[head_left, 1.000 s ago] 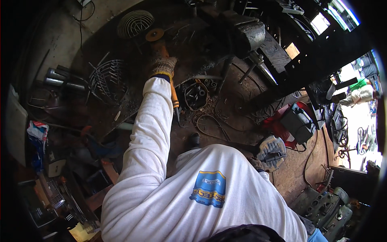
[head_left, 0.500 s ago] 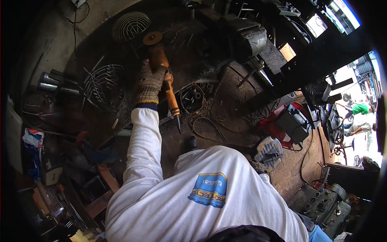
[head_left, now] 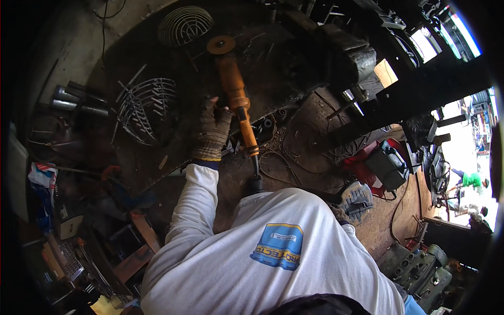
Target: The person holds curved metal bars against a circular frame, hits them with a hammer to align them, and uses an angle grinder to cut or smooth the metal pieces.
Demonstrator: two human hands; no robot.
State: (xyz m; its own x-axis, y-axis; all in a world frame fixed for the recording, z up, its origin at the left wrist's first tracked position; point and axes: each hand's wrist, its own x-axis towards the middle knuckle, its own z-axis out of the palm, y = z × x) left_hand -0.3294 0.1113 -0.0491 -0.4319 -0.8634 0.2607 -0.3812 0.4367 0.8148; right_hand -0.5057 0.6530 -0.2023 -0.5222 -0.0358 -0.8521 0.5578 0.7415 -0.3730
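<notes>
My left hand (head_left: 212, 131), in a knitted fingerless-type glove, is over the dark workbench with its thumb and fingers apart and nothing in it. Just to its right lies an orange angle grinder (head_left: 235, 92) with a round brown disc (head_left: 220, 45) at its far end and a cord at its near end. A small gap separates hand and grinder. My right hand (head_left: 339, 213) shows only in part at the edge of a round grey ribbed piece (head_left: 357, 201), right of my knee; its fingers are mostly hidden.
A bundle of bent metal rods (head_left: 144, 107) and a round wire guard (head_left: 185, 25) lie on the bench. A vise-like block (head_left: 362, 63) stands at the back right. Cables (head_left: 283, 165) trail on the floor near a boxy machine (head_left: 387, 163). A person in green (head_left: 472, 179) is far right.
My left hand has let go of the grinder and drawn back to its left. The whole view has shifted slightly, so the bench things appear farther right.
</notes>
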